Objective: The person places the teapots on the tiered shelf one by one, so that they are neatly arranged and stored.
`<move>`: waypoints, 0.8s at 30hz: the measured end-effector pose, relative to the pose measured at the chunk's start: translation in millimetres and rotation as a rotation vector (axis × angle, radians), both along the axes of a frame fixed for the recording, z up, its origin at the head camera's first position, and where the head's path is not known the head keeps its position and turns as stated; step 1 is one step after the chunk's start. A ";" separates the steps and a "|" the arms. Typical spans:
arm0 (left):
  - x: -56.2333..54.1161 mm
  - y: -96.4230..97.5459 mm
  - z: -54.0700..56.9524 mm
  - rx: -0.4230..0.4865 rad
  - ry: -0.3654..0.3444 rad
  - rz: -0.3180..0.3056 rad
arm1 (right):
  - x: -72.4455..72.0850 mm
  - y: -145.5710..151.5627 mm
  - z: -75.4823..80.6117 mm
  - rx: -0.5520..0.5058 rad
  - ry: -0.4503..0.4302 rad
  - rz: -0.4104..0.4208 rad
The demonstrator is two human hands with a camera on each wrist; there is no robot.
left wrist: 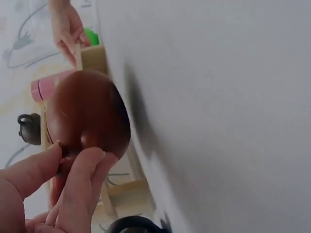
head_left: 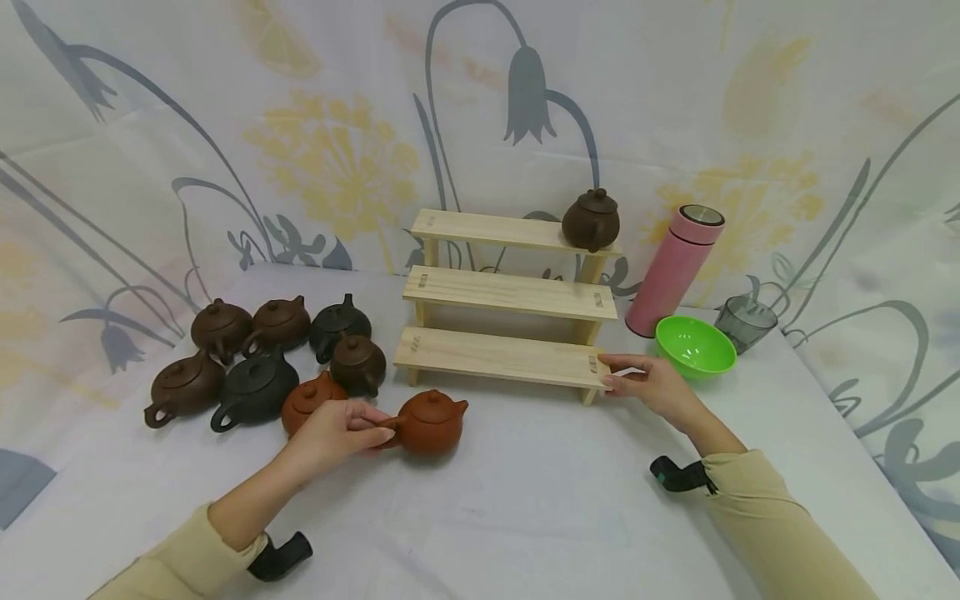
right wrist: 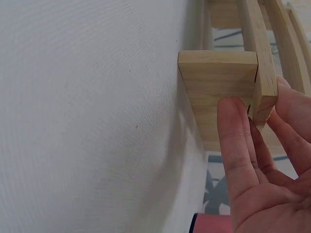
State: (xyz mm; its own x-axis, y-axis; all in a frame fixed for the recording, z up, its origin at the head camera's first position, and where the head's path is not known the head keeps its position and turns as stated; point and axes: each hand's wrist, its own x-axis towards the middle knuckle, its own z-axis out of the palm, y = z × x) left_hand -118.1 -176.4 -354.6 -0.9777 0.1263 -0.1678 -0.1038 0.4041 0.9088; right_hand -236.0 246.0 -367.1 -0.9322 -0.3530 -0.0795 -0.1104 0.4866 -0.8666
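My left hand [head_left: 337,437] pinches the handle of an orange-brown clay teapot [head_left: 431,423] between thumb and fingers. In the left wrist view the teapot [left wrist: 85,114] casts a shadow on the white cloth beside it. At the right end of a three-step wooden stand [head_left: 502,357], my right hand [head_left: 648,387] grips the lowest shelf, fingertips against the end support in the right wrist view. A dark brown teapot [head_left: 590,221] sits on the top step at the right; the two lower steps bear nothing. Another orange-brown teapot [head_left: 311,400] is partly hidden behind my left hand.
Several brown and black teapots [head_left: 258,387] cluster on the left of the white cloth [head_left: 525,517]. Right of the stand are a pink thermos [head_left: 671,275], a green bowl [head_left: 693,350] and a grey clear cup [head_left: 745,321]. A patterned curtain [head_left: 465,108] hangs behind.
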 end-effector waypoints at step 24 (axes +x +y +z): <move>-44.9 33.8 67.7 0.228 -0.001 0.171 | -0.6 -0.2 -0.3 0.007 0.014 0.010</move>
State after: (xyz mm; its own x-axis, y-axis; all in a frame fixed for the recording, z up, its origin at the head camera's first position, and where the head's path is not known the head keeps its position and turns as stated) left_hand -162.9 -142.6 -286.9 -0.9880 -0.0055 -0.1546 -0.1533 0.1663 0.9741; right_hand -236.6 245.8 -367.4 -0.9296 -0.3622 -0.0684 -0.1279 0.4911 -0.8617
